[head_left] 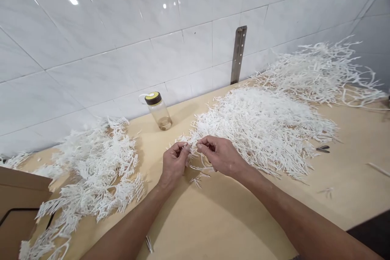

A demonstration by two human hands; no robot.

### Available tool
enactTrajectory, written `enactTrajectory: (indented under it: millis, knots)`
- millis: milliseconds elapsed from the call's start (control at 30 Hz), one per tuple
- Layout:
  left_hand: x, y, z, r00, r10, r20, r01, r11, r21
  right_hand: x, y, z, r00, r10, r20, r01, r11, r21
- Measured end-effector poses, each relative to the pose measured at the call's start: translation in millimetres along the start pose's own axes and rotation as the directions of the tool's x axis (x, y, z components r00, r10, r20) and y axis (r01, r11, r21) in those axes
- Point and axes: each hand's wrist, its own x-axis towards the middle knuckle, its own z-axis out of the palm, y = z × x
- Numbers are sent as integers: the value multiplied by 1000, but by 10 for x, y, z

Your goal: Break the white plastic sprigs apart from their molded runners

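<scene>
My left hand [174, 161] is closed in a pinch, with a small white branched strand [186, 146] at its fingertips. Close beside it on the right, my right hand [224, 155] is also pinched; what lies between its thumb and finger is too small to tell apart from the white bits behind. Both hands are over the near left edge of a broad heap of short white strands [258, 124]. Just below the fingers, a few loose branched white pieces [197, 179] lie on the tan tabletop [213, 219].
Another white heap [94, 166] spreads on the left beside a cardboard box [21, 195]. Longer strands [313, 73] are piled at the back right. A lidded clear bottle [159, 111] stands near the tiled wall. Small dark snips [323, 149] lie right; a metal bracket [238, 55] is upright.
</scene>
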Motion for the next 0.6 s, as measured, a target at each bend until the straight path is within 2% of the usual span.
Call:
enactTrajectory:
  millis: [267,600]
  knots:
    - [-18,-23,21,998,53,25,-53,998,17,6,40,32,999,22,47,-24,999,41]
    - [-33,30,14,994,-58,95,63,997,-44,-34,-27,72,999,1,54,-4,998,70]
